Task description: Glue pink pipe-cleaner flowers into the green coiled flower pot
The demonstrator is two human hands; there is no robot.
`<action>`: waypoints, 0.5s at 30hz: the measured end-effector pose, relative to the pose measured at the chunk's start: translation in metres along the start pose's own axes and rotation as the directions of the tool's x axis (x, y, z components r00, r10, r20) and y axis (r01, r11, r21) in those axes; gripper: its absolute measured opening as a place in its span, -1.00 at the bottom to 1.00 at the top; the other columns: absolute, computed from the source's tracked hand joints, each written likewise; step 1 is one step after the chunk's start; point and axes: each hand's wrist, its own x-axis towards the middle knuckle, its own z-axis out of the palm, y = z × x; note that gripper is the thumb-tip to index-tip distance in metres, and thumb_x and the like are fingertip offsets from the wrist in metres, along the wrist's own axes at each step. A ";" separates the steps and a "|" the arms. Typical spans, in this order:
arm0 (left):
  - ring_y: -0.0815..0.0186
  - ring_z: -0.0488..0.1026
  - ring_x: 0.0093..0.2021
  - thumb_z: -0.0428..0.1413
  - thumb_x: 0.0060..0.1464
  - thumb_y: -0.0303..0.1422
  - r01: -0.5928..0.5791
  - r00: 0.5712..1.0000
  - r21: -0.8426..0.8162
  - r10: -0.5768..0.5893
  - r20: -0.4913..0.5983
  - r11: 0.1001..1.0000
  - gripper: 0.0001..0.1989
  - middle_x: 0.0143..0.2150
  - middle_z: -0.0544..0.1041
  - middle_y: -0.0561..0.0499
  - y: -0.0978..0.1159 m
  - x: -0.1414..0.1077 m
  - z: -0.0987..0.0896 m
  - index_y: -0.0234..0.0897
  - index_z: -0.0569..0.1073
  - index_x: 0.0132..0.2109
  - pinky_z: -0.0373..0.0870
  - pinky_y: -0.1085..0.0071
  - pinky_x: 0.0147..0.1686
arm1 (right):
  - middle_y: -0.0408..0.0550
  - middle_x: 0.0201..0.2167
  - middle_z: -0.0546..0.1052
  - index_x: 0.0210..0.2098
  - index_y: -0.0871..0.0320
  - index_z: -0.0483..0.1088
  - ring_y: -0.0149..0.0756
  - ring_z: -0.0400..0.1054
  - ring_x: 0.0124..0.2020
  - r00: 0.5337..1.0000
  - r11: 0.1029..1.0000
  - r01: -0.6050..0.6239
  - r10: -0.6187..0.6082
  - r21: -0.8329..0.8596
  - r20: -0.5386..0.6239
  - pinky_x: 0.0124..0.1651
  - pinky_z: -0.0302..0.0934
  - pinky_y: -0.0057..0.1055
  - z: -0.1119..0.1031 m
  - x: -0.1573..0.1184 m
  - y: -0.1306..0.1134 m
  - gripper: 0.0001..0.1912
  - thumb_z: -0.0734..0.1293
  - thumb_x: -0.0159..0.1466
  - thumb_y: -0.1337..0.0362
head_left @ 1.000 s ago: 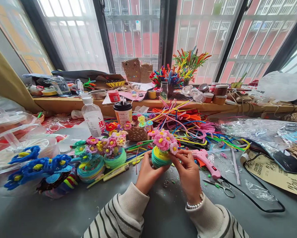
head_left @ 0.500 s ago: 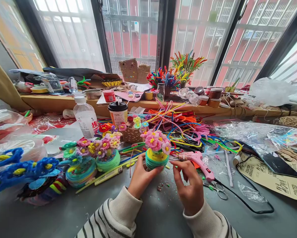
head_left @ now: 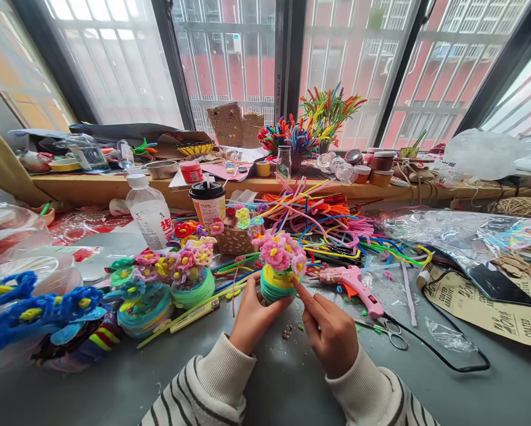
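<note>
My left hand (head_left: 257, 316) is wrapped round a small flower pot (head_left: 274, 291) banded in yellow and green, holding it upright at the table's middle. Pink pipe-cleaner flowers (head_left: 279, 254) with yellow centres fill its top. From the other side, my right hand (head_left: 330, 328) reaches in with its index finger stretched out, the tip at the pot's upper right side just under the flowers. Its other fingers are curled, and I see nothing held in them. Behind this hand lies a pink glue gun (head_left: 354, 287), with scissors (head_left: 392, 334) close by.
Finished flower pots (head_left: 192, 290) and blue pipe-cleaner flowers (head_left: 35, 313) stand at the left beside a yellow cutter knife (head_left: 194, 313). A water bottle (head_left: 148, 213), a lidded cup (head_left: 207, 204) and a pile of pipe cleaners (head_left: 319, 219) are behind. The gun's black cord (head_left: 438, 361) loops right, near sandpaper (head_left: 487, 313).
My right hand has moved left to the pot, its index finger now extended to the pot's side. My left hand keeps its hold. The view has shifted slightly.
</note>
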 end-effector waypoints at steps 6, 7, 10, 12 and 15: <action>0.23 0.40 -0.13 0.24 -0.31 -0.30 -0.012 0.998 0.039 0.009 0.057 0.999 -0.40 -0.10 0.38 -0.10 0.001 -0.001 -0.001 -0.29 0.15 -0.11 0.34 0.34 -0.16 | -0.15 -0.64 0.30 0.10 0.23 0.16 -0.45 0.22 -0.61 1.000 1.000 -0.005 0.005 0.010 0.003 -0.52 0.14 -0.55 0.004 -0.002 0.002 -0.54 0.06 0.21 0.42; 0.22 0.40 -0.12 0.24 -0.31 -0.30 -0.007 0.999 0.045 0.005 0.053 0.999 -0.40 -0.10 0.38 -0.11 0.001 -0.001 -0.001 -0.29 0.14 -0.11 0.35 0.33 -0.17 | -0.15 -0.64 0.30 0.10 0.24 0.17 -0.46 0.22 -0.61 1.000 1.000 0.000 0.000 0.011 0.003 -0.52 0.14 -0.55 0.004 -0.002 0.002 -0.55 0.06 0.21 0.42; 0.19 0.40 -0.12 0.25 -0.34 -0.27 -0.001 1.000 0.047 0.000 0.029 0.999 -0.39 -0.11 0.40 -0.12 0.001 0.000 -0.001 -0.29 0.16 -0.12 0.36 0.32 -0.20 | -0.15 -0.65 0.30 0.10 0.22 0.16 -0.46 0.21 -0.63 1.000 1.000 -0.003 0.003 0.007 -0.001 -0.53 0.14 -0.56 0.004 -0.001 0.002 -0.54 0.05 0.21 0.42; 0.18 0.41 -0.13 0.26 -0.37 -0.27 0.006 1.000 0.037 -0.006 0.018 0.999 -0.39 -0.12 0.41 -0.11 0.001 0.000 0.000 -0.29 0.18 -0.14 0.37 0.34 -0.21 | -0.15 -0.66 0.30 0.11 0.19 0.14 -0.46 0.21 -0.63 1.000 1.000 -0.007 0.007 0.001 -0.003 -0.53 0.14 -0.56 0.004 0.000 0.002 -0.53 0.05 0.21 0.41; 0.20 0.42 -0.15 0.27 -0.39 -0.28 0.019 1.000 0.017 -0.019 0.016 1.000 -0.38 -0.13 0.42 -0.10 0.002 -0.001 0.000 -0.28 0.19 -0.14 0.37 0.35 -0.23 | -0.16 -0.66 0.30 0.12 0.17 0.14 -0.46 0.21 -0.63 1.000 1.000 -0.006 0.006 -0.016 -0.003 -0.53 0.13 -0.56 0.004 0.000 0.002 -0.53 0.05 0.20 0.41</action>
